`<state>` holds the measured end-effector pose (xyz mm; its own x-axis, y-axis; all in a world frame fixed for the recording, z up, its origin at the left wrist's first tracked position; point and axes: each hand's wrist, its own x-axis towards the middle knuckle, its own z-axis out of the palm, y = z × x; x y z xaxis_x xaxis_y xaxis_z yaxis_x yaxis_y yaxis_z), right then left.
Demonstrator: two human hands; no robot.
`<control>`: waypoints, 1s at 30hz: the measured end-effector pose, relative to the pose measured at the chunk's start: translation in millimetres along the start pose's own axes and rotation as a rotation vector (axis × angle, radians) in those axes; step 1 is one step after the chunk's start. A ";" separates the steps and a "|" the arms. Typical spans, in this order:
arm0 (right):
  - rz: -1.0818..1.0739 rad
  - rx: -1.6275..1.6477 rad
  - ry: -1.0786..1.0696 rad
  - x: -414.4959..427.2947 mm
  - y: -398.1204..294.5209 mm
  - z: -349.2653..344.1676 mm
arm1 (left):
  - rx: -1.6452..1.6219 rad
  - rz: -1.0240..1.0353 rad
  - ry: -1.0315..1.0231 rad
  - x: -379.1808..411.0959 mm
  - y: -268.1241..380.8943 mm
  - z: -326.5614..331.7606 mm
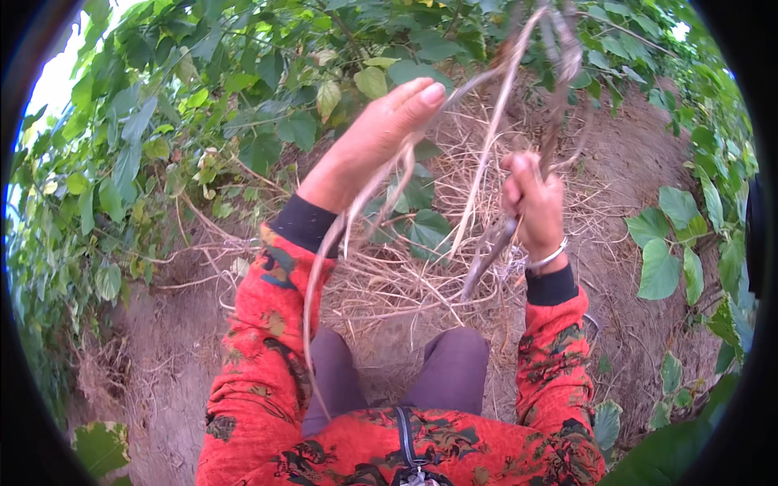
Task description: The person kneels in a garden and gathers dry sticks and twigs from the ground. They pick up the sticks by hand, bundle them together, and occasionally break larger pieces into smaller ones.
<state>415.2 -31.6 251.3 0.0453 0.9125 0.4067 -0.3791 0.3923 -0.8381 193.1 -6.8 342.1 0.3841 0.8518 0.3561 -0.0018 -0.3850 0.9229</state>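
Observation:
My right hand [535,200], with a bracelet at its wrist, is closed around a bunch of dry stems [562,79] that is raised and blurred by motion. My left hand [386,130] is raised with its fingers out straight and close together, palm turned towards the stems. Long pale stems [316,267] run beneath this hand and hang down over my left sleeve; whether the palm touches them I cannot tell. Below and between both hands lies a heap of dry vines [401,282] on the soil, just beyond my knees.
Leafy green plants [243,79] crowd the far side and the left. More broad leaves [659,243] stand at the right on the bare soil [632,158]. A thin curved thing [594,325], too small to name, lies beside my right sleeve. My knees [453,364] are bent close to the heap.

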 end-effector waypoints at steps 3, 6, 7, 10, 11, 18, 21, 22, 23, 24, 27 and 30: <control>-0.025 0.121 0.034 18.8 9.8 12.2 | 0.035 0.038 0.073 -19.2 4.7 -1.2; 0.064 0.252 0.011 18.7 31.9 41.5 | 0.293 0.027 -0.046 -38.0 27.6 5.8; 0.094 0.276 0.014 15.7 36.8 55.2 | 0.375 -0.009 -0.033 -43.9 21.7 2.0; 0.138 0.361 -0.042 -6.0 59.9 100.4 | 0.318 0.014 -0.069 -66.3 -17.9 -5.2; 0.116 0.325 -0.046 -10.9 71.8 112.2 | 0.304 -0.007 -0.029 -70.4 -34.1 -6.2; 0.206 0.175 -0.084 -38.2 102.7 164.8 | 0.116 -0.147 0.022 -94.9 -53.7 -46.7; 0.087 -0.062 -0.260 -43.1 96.1 186.6 | 0.091 -0.339 0.100 -108.8 -37.0 -71.3; 0.042 -0.078 -0.323 -44.2 92.5 196.7 | 0.087 -0.297 0.107 -114.4 -34.0 -78.6; -0.004 -0.090 -0.389 -43.6 92.3 206.8 | 0.085 -0.255 0.117 -119.7 -31.9 -87.4; -0.070 -0.156 -0.496 -40.2 94.5 214.5 | 0.085 -0.242 0.148 -128.3 -27.6 -98.4; -0.108 -0.159 -0.617 -39.9 80.2 241.9 | 0.112 -0.139 0.275 -151.0 -5.8 -109.5; -0.266 -0.415 -0.673 -34.2 77.7 269.1 | 0.087 -0.118 0.478 -165.1 5.3 -123.0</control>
<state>135.5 -63.6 270.1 -0.5264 0.5710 0.6299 -0.0564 0.7158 -0.6960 16.1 -105.8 306.2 -0.0894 0.9509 0.2962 0.1009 -0.2872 0.9525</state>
